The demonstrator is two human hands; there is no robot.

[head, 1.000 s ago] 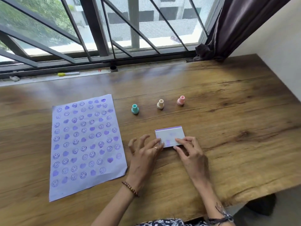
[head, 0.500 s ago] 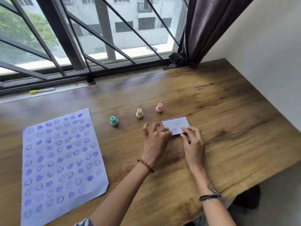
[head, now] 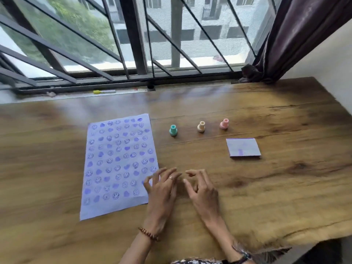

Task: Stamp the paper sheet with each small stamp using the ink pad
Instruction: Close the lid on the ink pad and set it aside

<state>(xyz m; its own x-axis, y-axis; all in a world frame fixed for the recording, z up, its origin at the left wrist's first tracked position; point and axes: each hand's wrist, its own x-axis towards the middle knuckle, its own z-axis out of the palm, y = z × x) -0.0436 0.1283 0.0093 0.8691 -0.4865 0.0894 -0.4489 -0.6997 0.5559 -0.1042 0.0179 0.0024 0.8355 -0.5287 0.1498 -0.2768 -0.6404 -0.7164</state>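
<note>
A pale purple paper sheet (head: 118,164) lies flat on the wooden table (head: 285,187), covered with several rows of purple smiley and heart prints. Three small stamps stand upright in a row behind my hands: teal stamp (head: 173,130), cream stamp (head: 201,126), pink stamp (head: 224,124). The closed rectangular ink pad (head: 243,148) rests to the right, below the pink stamp. My left hand (head: 162,189) hovers by the sheet's lower right edge, fingers spread, holding nothing. Beside it, my right hand (head: 202,189) has loosely curled fingers and is empty.
A barred window (head: 133,44) runs along the table's far side, with a yellow marker (head: 103,91) on its sill. A dark curtain (head: 297,35) hangs at the back right beside a white wall. The table's front edge is close to my body.
Both hands have let go of the ink pad and pulled back toward me and the sheet. The pad now lies alone further right. The camera view has shifted.
</note>
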